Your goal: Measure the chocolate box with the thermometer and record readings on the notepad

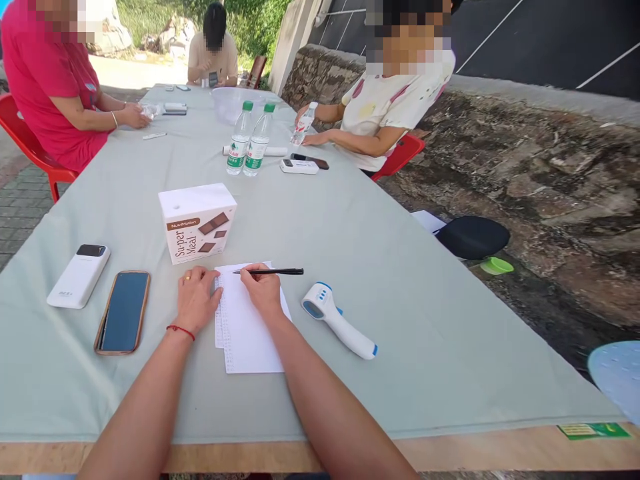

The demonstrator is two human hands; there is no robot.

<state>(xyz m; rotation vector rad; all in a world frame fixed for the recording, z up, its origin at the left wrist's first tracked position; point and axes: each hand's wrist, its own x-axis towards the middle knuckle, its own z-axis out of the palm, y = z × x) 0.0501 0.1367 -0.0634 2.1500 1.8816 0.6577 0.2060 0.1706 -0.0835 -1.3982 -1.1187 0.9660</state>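
My right hand (263,291) grips a black pen (285,271), its tip near the top of a white sheet of paper (253,340). Under that sheet another one shows along the left side, and both carry rows of small marks at the left margin. My left hand (197,297), with a ring and a red string bracelet, lies with fingers slightly bent and thumb apart at the papers' upper left edge. Just beyond it stands a white and brown "Super Meal" box (199,227). A white and blue infrared thermometer (341,321) lies right of the paper.
Left of my hands are a phone (123,312) and a white power bank (79,277). Two water bottles (247,147) stand farther back, before a translucent basin (235,103). Three people sit around the cloth-covered table (425,313); the one at right touches a bottle (303,125).
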